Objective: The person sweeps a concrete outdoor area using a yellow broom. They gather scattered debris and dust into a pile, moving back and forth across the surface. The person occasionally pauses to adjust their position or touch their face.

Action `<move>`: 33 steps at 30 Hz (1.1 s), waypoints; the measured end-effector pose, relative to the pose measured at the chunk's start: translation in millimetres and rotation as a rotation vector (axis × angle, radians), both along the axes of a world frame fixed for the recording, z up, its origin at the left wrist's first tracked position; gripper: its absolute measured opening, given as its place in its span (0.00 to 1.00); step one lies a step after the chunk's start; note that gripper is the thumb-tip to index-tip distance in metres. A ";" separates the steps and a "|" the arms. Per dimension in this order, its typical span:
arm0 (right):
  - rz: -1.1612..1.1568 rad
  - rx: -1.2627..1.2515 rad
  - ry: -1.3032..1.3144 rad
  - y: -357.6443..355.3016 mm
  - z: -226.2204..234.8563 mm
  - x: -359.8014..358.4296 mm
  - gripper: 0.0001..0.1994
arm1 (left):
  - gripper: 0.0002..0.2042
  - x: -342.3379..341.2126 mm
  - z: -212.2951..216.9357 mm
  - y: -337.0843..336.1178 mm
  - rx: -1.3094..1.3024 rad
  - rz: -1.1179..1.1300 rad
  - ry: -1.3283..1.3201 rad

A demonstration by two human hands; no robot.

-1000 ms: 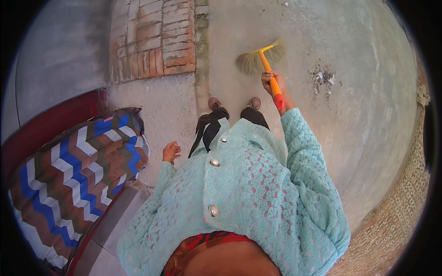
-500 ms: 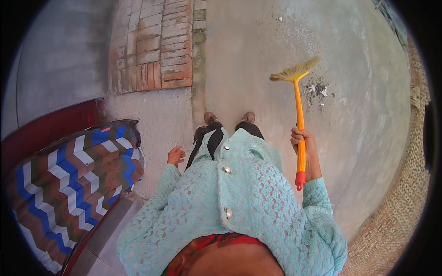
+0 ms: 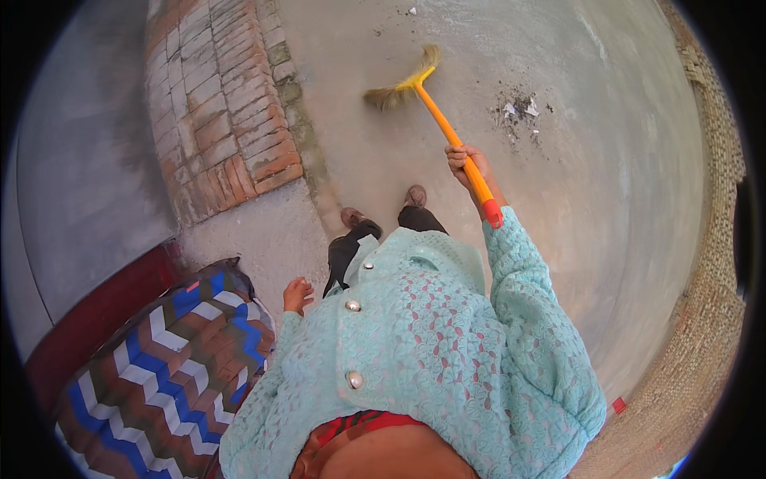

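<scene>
The right hand [image 3: 467, 162] is wrapped in a full fist around the orange plastic broom handle [image 3: 455, 142], gripping it near the upper end, just below the red end cap [image 3: 492, 214] that pokes out at the wrist. Holding so high on the stick gives reach: the long-handled broom with straw-coloured bristles [image 3: 396, 89] stretches away toward eleven o'clock from the hand, and its fanned bristle head lies low against the grey concrete floor [image 3: 606, 184], apparently touching it, though the contact itself is hard to make out. The handle slants rather than stands upright, which suits dragging the bristles sideways across the surface.

At about one o'clock from the right hand, near but apart from the bristles, sits a small heap of dark dust and pale paper scraps [image 3: 520, 110]; the broom head lies to its left, at roughly nine o'clock from the heap.

The left hand [image 3: 297, 294] hangs free at the person's side, fingers loosely curled and holding nothing, just beside the edge of a zigzag-patterned woven cloth in blue, brown and white [image 3: 159, 375] at its seven o'clock. A patch of red brick paving [image 3: 215, 112] lies at eleven o'clock from that hand. The two shoes [image 3: 383, 207] stand close together on the concrete, between the hands.
</scene>
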State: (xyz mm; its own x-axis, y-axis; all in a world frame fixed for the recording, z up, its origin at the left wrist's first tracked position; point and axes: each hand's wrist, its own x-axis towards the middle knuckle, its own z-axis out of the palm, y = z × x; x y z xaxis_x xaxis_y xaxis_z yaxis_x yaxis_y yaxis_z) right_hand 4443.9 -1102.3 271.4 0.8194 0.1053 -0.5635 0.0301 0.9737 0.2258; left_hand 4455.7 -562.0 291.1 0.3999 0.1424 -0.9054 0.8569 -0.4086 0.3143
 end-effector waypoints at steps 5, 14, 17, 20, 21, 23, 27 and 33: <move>0.007 -0.578 0.110 -31.1 62.8 -58.1 0.14 | 0.17 24.1 2.3 -30.2 -0.011 -0.094 -0.008; -0.062 -0.947 0.796 -38.2 128.4 -217.3 0.27 | 0.16 72.3 -11.9 -115.7 -0.066 -0.221 -0.034; 0.006 -0.822 0.944 -43.8 114.0 -240.7 0.16 | 0.16 80.0 -8.4 -129.8 -0.078 -0.242 -0.058; -0.130 -0.482 0.935 -73.4 68.0 -260.1 0.04 | 0.16 84.7 -2.7 -138.6 -0.045 -0.237 -0.084; -0.174 -0.392 0.917 -77.7 57.5 -257.2 0.04 | 0.16 83.2 -0.2 -135.3 -0.033 -0.228 -0.081; -0.242 -0.269 0.864 -81.2 38.9 -249.8 0.04 | 0.15 91.3 -1.1 -136.9 -0.029 -0.233 -0.093; -0.127 -0.095 0.692 -79.4 -30.6 -202.9 0.04 | 0.15 87.5 4.2 -115.1 0.036 -0.201 -0.109; 0.054 -0.208 0.539 -79.2 -20.2 -32.1 0.05 | 0.13 84.2 -11.8 -104.0 0.033 -0.206 -0.033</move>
State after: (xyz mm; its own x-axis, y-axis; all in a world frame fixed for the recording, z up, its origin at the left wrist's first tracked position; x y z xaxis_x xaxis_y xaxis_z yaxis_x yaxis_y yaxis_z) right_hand 4411.8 -1181.5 251.2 0.4076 -0.0184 -0.9130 0.0370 0.9993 -0.0036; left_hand 4539.9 -666.0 279.3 0.4534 0.0841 -0.8873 0.7436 -0.5845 0.3246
